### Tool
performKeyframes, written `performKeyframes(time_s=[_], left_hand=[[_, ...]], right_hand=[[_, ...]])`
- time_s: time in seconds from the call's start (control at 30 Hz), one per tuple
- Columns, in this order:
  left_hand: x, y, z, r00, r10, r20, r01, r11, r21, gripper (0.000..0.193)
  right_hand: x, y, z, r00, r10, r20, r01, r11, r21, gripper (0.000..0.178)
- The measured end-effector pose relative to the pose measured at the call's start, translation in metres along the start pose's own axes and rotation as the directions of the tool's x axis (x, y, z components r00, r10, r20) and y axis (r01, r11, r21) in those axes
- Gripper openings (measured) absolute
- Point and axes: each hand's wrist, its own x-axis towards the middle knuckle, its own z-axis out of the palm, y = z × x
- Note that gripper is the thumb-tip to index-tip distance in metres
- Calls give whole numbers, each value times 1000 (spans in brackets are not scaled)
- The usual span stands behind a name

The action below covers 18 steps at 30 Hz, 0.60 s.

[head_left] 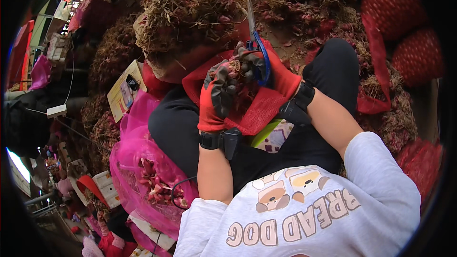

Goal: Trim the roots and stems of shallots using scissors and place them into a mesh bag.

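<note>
Both my hands wear red gloves with dark grey palms and meet above my lap. My left hand is closed round a small bunch of shallots with dry stems. In my right hand is a pair of scissors with blue handles, its blades pointing away from me. The right fingers are close against the shallots; whether they also grip them is unclear. Under my hands, red mesh netting lies across my lap with more shallots partly hidden in it.
Just beyond my hands stands a large heap of dried shallots in a pale sack. More shallots cover the ground ahead and right. A pink mesh bag of peeled-looking bulbs sits at my left. Full red mesh sacks stand at far right.
</note>
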Motion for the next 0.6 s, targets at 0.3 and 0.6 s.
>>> performKeyframes(time_s=[0.3, 0.6], left_hand=[[-5, 15, -16, 957, 153, -245, -217, 940, -261, 20], [-9, 8, -11, 972, 219, 83, -234, 911, 339, 25]], right_hand=[[-34, 9, 31, 901, -429, 60, -23, -187, -982, 41], [-50, 11, 30, 907, -413, 81, -61, -319, -946, 43]])
